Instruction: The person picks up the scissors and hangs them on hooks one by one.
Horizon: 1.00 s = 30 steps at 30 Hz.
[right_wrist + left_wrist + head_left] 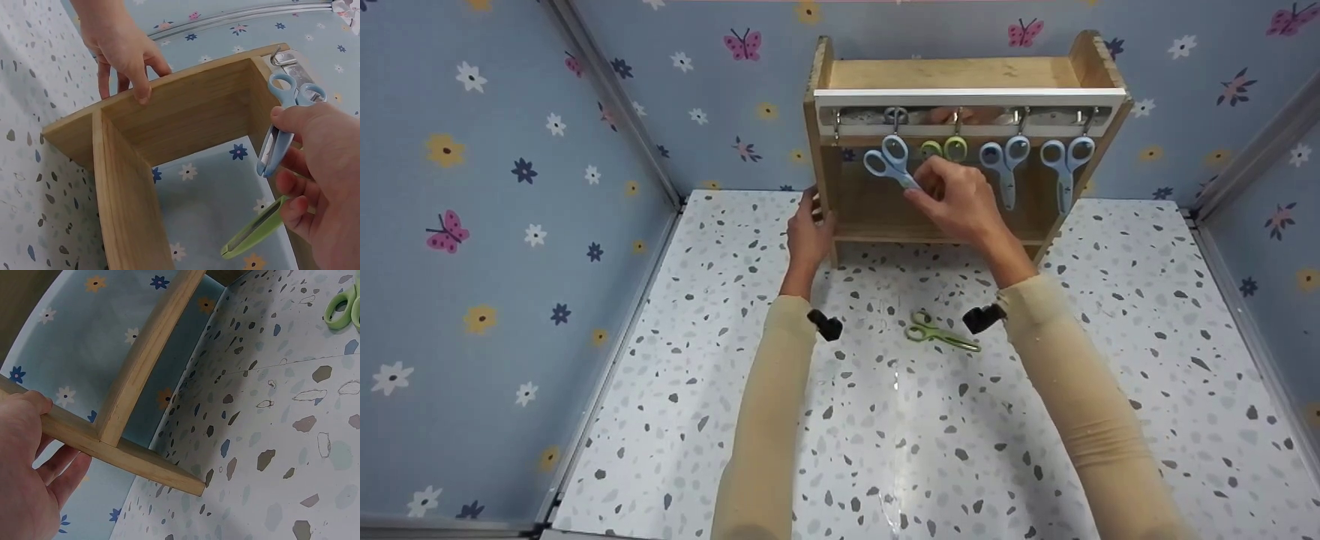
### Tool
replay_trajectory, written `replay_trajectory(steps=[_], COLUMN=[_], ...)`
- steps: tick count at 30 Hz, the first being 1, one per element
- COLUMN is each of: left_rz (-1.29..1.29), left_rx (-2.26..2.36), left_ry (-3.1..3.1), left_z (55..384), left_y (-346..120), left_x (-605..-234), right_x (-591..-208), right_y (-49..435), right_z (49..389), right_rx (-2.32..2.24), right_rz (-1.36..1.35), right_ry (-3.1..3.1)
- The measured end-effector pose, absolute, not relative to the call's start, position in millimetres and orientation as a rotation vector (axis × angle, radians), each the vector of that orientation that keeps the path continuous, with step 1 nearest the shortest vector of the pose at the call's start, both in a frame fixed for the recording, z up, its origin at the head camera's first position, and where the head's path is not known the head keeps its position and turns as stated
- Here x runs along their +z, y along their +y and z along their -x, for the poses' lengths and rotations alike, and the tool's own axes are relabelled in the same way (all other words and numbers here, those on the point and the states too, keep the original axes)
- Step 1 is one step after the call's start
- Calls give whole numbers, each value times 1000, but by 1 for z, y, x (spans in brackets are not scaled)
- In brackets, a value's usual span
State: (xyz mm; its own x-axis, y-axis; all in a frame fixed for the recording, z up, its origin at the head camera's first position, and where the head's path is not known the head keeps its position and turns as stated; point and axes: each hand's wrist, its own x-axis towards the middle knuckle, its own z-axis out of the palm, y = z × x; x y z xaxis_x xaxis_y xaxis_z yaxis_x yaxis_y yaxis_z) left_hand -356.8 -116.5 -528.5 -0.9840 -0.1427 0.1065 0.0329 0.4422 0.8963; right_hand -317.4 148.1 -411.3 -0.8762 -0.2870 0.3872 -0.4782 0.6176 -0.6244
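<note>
My right hand [960,199] pinches the blades of light blue scissors [894,161], handle loops up, at the second hook from the left. Whether a loop is over that hook I cannot tell. My left hand [808,236] grips the left side panel of a wooden rack [821,150], its thumb and fingers around the board in the left wrist view. Green scissors [256,228] hang from the rack beside my right fingers, their handle partly hidden in the head view. Two more blue scissors [1003,165] hang farther right.
The leftmost hook [837,126] holds nothing. Another pair of green scissors [941,334] lies on the speckled table [885,435] in front of the rack. Flowered blue panels [510,225] stand at the left, back and right.
</note>
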Motion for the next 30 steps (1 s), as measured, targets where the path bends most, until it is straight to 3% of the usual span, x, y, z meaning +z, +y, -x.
replay_trajectory(steps=[30], left_rz=[-68], left_rx=[-1551], left_ry=[-2507], left_z=[355], left_y=[-118], left_x=[-530], right_x=[-427], right_y=[142], right_z=[315], right_rx=[1182], right_rz=[-539], right_ry=[-2573])
